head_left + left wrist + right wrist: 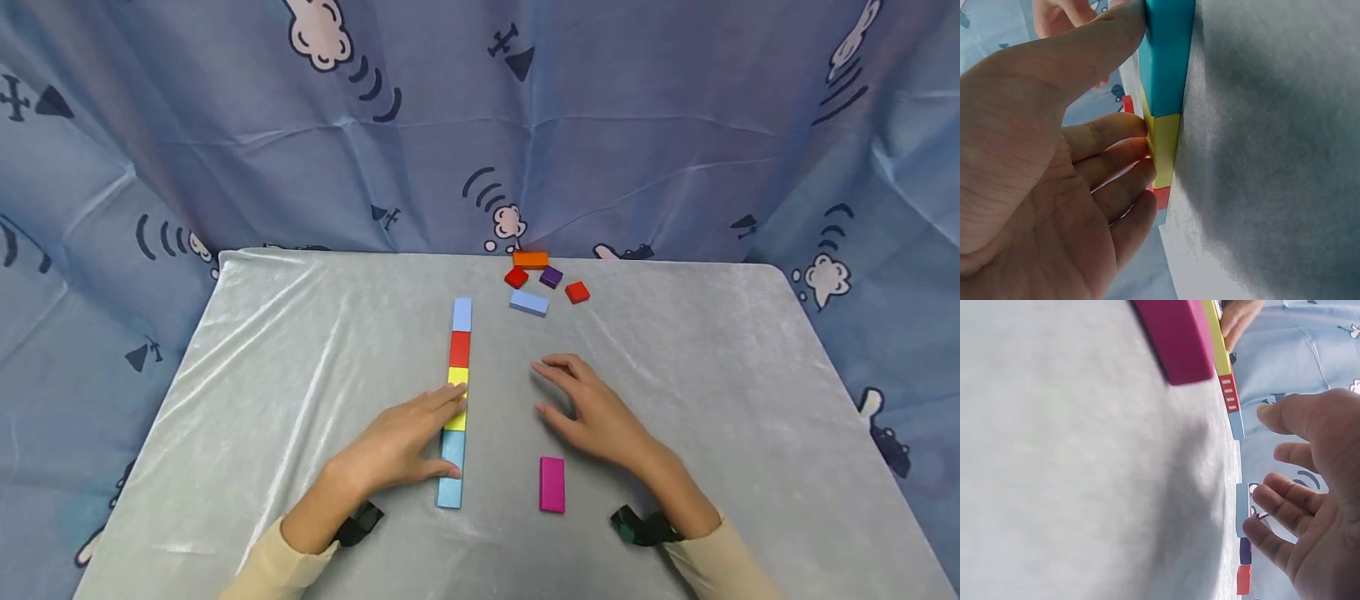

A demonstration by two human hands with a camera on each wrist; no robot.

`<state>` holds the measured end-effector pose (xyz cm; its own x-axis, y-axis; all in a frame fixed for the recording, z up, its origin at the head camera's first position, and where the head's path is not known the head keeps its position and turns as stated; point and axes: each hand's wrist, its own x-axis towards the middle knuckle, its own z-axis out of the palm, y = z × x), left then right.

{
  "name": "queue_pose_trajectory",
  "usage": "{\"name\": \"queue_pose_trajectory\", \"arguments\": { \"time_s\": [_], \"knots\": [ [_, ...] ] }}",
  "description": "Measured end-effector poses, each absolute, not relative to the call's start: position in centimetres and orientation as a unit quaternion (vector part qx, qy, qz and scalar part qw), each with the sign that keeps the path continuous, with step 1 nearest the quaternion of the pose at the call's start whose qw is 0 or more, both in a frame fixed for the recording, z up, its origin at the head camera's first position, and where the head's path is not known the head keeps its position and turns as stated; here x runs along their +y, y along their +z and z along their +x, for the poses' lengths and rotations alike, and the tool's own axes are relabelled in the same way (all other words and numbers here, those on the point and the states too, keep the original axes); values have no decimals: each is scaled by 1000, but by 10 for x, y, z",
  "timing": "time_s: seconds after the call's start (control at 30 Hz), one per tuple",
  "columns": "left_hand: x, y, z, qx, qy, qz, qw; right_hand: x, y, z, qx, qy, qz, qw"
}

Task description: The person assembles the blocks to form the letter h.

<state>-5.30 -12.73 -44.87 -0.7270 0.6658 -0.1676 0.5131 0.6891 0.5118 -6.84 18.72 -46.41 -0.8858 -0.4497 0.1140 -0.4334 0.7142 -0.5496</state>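
Note:
A straight row of flat rectangular blocks runs away from me: light blue at the far end, then red, yellow and sky blue nearest. Across this row lies my left hand, its fingertips touching the yellow part and its thumb at the sky-blue part. In the left wrist view those fingers are extended along the block's side. My right hand hovers over the table with relaxed, parted fingers, holding nothing. Closer to me than that hand, a magenta block lies by itself.
At the table's far edge sit an orange block, a purple block, two small red blocks and a light blue block. A pale cloth covers the table. Behind it hangs a patterned blue curtain.

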Motion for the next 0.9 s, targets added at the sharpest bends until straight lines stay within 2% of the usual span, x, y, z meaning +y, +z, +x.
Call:
{"name": "queue_pose_trajectory", "arguments": {
  "time_s": [0.9],
  "knots": [
    [-128, -447, -52, 903, 217, 330, 168, 175, -459, -130, 936, -305, -173, 27]
  ]
}}
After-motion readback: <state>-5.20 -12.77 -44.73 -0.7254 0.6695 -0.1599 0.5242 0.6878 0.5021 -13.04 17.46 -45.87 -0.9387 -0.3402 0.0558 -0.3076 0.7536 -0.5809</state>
